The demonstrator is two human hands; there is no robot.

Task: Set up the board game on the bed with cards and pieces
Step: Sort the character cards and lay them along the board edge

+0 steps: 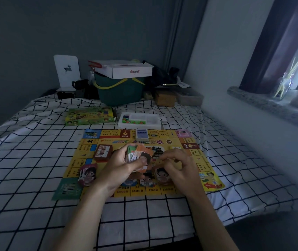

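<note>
Head-camera view is taking in a bed [27,178] dressed in a white sheet with a dark grid, filling the lower frame. At centre a yellow game board [180,142] is lying flat on it, its border squares printed with prices and question marks. Toward the upper middle a green game box [88,115] and a white parts tray [139,120] holding small coloured pieces are sitting just beyond the board.

On the board itself, a brown card deck [102,152] is resting at centre left, a blue deck [142,135] on the top edge, and a pink character card [88,173] at lower left.

Sorting cards appears to be the step in hand. The left hand [121,167] is gripping a fanned stack of orange and green cards [139,154], thumb pressed across the top one. The right hand [179,167] is hovering with curled fingers over character cards [161,175] lying along the board's lower edge; whether it is pinching one cannot be told.

The next move likely calls for peeling single cards cleanly off the fan and laying them down without disturbing those already placed. The tray's pieces are not yet on the board.
</note>
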